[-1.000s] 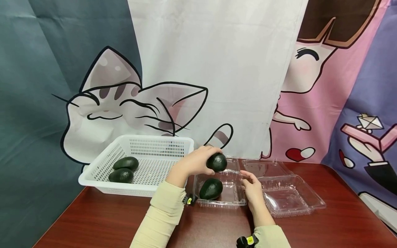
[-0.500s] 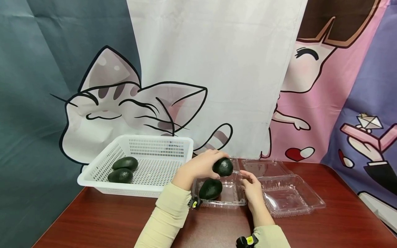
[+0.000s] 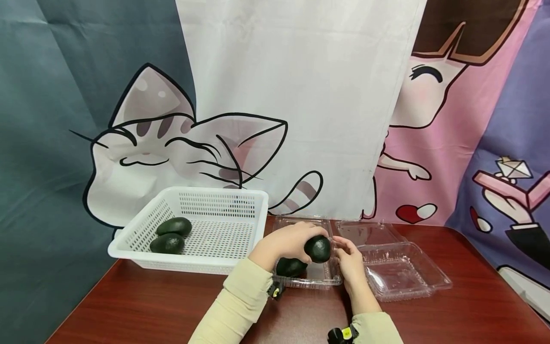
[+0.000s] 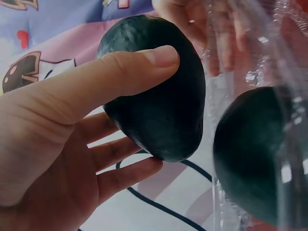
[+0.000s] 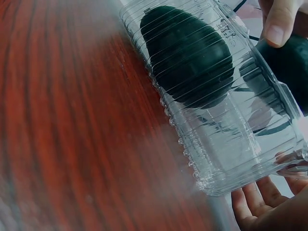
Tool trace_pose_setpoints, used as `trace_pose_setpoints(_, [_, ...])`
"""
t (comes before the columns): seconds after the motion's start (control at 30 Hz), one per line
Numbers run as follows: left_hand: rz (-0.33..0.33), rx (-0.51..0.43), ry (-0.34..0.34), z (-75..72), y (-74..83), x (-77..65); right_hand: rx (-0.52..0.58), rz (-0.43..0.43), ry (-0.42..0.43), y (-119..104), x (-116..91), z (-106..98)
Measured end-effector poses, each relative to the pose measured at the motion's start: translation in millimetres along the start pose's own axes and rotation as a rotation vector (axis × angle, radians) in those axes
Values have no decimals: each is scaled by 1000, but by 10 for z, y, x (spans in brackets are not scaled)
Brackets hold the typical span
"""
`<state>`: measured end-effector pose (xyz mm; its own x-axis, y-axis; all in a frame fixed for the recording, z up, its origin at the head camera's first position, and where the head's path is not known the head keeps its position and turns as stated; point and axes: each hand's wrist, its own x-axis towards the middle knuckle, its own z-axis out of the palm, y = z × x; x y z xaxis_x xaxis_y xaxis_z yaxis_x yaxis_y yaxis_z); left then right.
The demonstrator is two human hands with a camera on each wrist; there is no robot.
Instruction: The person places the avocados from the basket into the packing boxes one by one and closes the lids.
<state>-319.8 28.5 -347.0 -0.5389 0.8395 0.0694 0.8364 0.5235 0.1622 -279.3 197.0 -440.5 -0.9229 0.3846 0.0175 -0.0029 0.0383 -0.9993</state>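
My left hand (image 3: 287, 242) holds a dark green avocado (image 3: 318, 249), thumb on one side and fingers on the other, low over the right part of a clear plastic clamshell box (image 3: 306, 282). Another avocado (image 3: 290, 268) lies at the box's left side, partly hidden by the left hand in the head view. The right wrist view shows that avocado (image 5: 187, 57) through the ribbed wall. Against the box's right side rests my right hand (image 3: 352, 267), its fingers (image 5: 255, 197) loosely bent along the outside of the plastic.
A white perforated basket (image 3: 180, 262) with two avocados (image 3: 172, 234) stands to the left. On the right is a second clear clamshell box (image 3: 401, 279), its lid (image 3: 367, 233) folded back. A printed cloth (image 3: 326, 95) hangs behind the brown table (image 3: 129, 306).
My left hand has moved right and down with its avocado, from above the box's back to low over its right part. The right hand stays at the box's side.
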Motion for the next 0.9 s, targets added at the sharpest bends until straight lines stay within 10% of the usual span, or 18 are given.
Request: trace_pose_setpoints(0.9, [-6, 30, -78, 148, 47, 93, 4, -5, -9, -12, -5, -10])
